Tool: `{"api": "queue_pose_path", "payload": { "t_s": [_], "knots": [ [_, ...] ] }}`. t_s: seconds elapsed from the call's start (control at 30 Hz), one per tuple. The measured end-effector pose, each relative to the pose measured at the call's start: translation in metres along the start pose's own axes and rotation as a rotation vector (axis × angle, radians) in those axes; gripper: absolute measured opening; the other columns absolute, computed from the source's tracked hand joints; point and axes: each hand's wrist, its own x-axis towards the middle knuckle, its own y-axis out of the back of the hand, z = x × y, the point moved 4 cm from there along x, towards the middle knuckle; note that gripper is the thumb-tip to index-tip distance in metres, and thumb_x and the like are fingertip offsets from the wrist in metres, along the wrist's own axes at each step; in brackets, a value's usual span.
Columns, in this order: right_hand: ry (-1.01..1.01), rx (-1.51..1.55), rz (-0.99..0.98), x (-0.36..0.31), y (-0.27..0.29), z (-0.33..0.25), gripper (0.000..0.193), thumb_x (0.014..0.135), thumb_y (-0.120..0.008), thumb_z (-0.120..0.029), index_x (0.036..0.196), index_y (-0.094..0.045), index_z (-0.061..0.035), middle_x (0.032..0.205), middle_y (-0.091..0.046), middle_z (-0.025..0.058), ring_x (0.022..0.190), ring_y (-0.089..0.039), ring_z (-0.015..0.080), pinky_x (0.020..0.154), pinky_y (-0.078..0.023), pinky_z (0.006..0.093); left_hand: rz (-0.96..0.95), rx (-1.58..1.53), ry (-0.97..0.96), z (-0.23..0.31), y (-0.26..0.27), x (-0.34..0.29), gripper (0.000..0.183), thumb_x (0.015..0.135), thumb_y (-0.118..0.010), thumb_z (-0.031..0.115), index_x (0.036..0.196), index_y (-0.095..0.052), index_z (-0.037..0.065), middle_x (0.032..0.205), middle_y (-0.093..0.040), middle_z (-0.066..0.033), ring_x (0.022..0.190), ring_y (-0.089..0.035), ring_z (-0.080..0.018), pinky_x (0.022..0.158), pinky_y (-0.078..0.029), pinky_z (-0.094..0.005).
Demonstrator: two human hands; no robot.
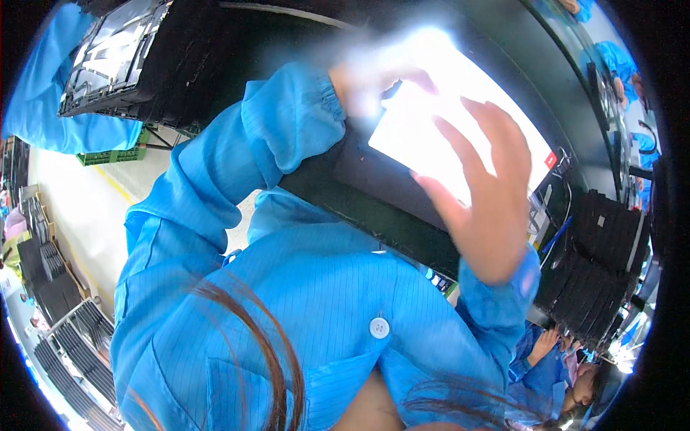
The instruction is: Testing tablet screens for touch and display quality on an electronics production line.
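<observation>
A brightly glowing white panel [417, 136] lies on the dark bench in front of me, with a small red label [550, 160] at its right corner. My right hand [496, 187] is over the panel's right part, its fingers spread apart and slightly curved, with nothing visible in them. Whether its fingertips touch the surface I cannot tell. Near the panel's upper left edge is my left hand [388, 75], largely washed out by glare. Only parts of its fingers show against the light, and anything it may hold is hidden.
Black trays [604, 266] are stacked at the right, beside some cables [564, 223]. At the upper left stands a black crate stack [144, 65] with clear sheets on top. People in blue work clothes sit at lower right and upper right. Racks [79, 337] line the lower left.
</observation>
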Motion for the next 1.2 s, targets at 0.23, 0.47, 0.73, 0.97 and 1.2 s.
{"api": "queue_pose_path", "payload": {
  "t_s": [0.23,0.47,0.73,0.97,1.2],
  "knots": [
    [-0.556,-0.068,-0.024,-0.106,0.025,0.076,0.065,0.072,-0.068,-0.009,0.130,-0.040,-0.0092,0.095,-0.060,0.0138,0.085,-0.058,0.0262,0.077,-0.045,0.0360,0.086,-0.087,-0.029,-0.005,-0.001,0.007,0.037,0.082,-0.055,0.018,0.113,-0.050,0.000,0.108,-0.056,-0.0127,0.103,-0.051,-0.0203,0.090,-0.041,-0.0334],
    [-0.162,0.404,-0.138,-0.056,-0.003,0.023,0.044,0.077,-0.063,-0.009,0.120,-0.051,-0.0097,0.080,-0.062,0.0077,0.065,-0.057,0.0218,0.064,-0.046,0.0331,-0.071,-0.504,-0.109,0.021,-0.022,0.005,0.048,0.093,-0.035,0.041,0.114,-0.050,0.000,0.109,-0.057,-0.0124,0.099,-0.054,-0.0188,0.094,-0.038,-0.0318],
    [-0.315,1.102,0.127,-0.015,-0.005,0.074,0.075,0.085,-0.033,-0.061,0.131,-0.035,-0.0021,0.139,-0.027,0.0176,0.103,-0.053,0.0274,0.071,-0.047,0.0314,0.170,0.481,-0.211,0.023,-0.005,-0.002,0.036,0.097,-0.026,0.022,0.119,-0.048,0.002,0.113,-0.056,-0.0115,0.100,-0.056,-0.0200,0.096,-0.039,-0.0326],
    [-0.625,0.912,0.038,-0.083,0.027,0.132,0.066,0.092,-0.019,-0.051,0.114,-0.053,0.0006,0.110,-0.057,0.0172,0.099,-0.055,0.0270,0.076,-0.044,0.0372,0.428,-0.502,0.276,0.027,-0.028,0.006,0.060,0.090,-0.031,0.052,0.116,-0.049,0.000,0.111,-0.057,-0.0125,0.101,-0.053,-0.0235,0.091,-0.038,-0.0344],
    [-0.155,0.317,-0.268,-0.097,0.033,0.050,0.041,0.085,-0.048,-0.042,0.098,-0.062,-0.0058,0.105,-0.059,0.0139,0.104,-0.052,0.0315,0.093,-0.035,0.0419,0.310,-0.054,0.076,0.014,0.003,-0.005,0.044,0.090,-0.037,0.036,0.115,-0.048,0.001,0.112,-0.055,-0.0132,0.101,-0.054,-0.0233,0.092,-0.041,-0.0363]
  ]
}}
